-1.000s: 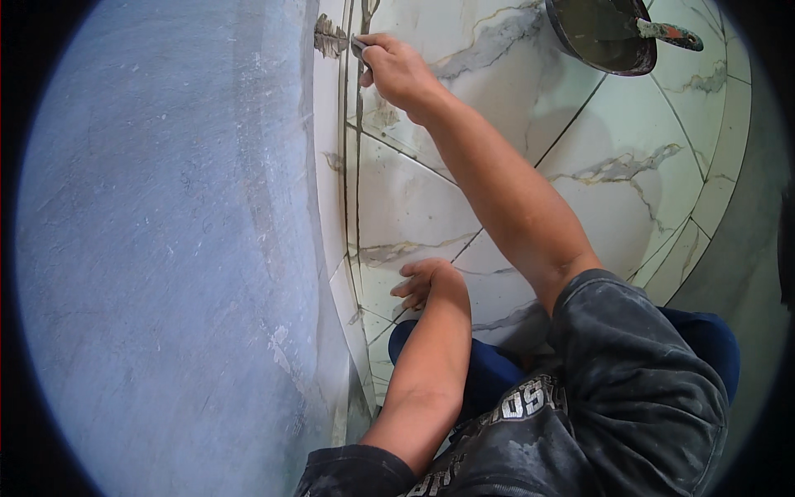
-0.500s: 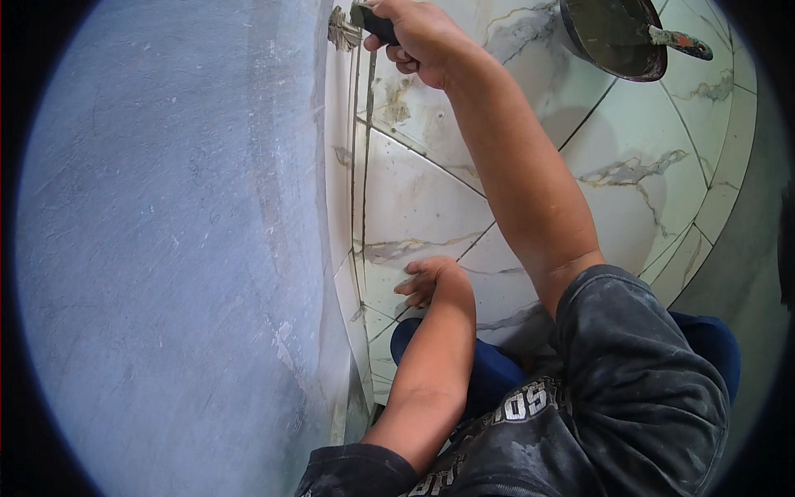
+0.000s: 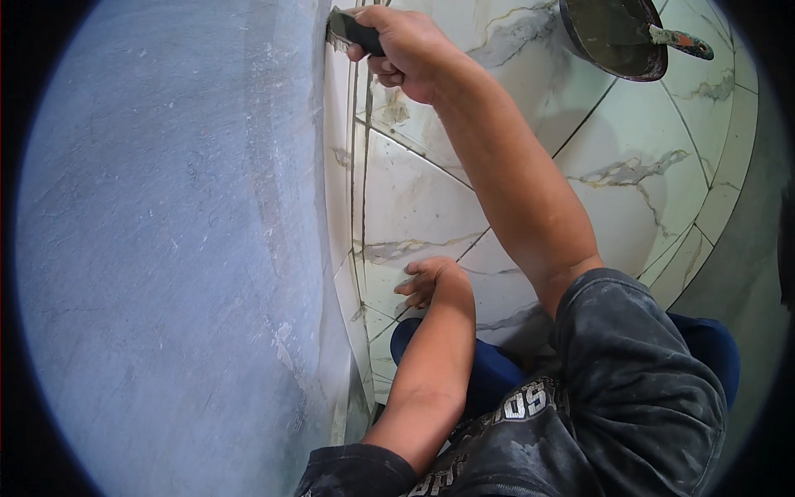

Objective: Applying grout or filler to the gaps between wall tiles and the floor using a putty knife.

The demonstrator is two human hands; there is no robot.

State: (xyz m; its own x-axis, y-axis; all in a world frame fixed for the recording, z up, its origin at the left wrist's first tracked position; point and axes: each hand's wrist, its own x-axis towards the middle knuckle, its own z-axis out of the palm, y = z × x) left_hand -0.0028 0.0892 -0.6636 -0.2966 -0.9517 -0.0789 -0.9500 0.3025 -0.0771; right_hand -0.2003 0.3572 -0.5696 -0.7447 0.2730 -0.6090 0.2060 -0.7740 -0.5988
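My right hand [image 3: 406, 45] is closed round a black-handled scraper [image 3: 364, 37], up at the top of the view. The tool's wide end meets the top edge of the white skirting tile [image 3: 338, 99], where it joins the blue-grey wall [image 3: 182, 207]. Grey paste shows by the wide end, partly hidden by the tool. Lower down, my left hand [image 3: 432, 280] holds nothing; its fingers are loosely bent and apart, over the marble-patterned floor tiles [image 3: 422, 190] close to my blue-trousered knee.
A dark basin [image 3: 662, 70] holding a grey-green mix stands on the floor at the far right. A tool with a red and black handle [image 3: 687, 43] lies across its rim. Dark joint lines run between the floor tiles, and paste smears [image 3: 396, 109] mark one tile near the skirting.
My right hand has shifted slightly left and a little down, and the scraper has turned so that its wide end covers more of the grey paste by the wall. My left hand has stayed put.
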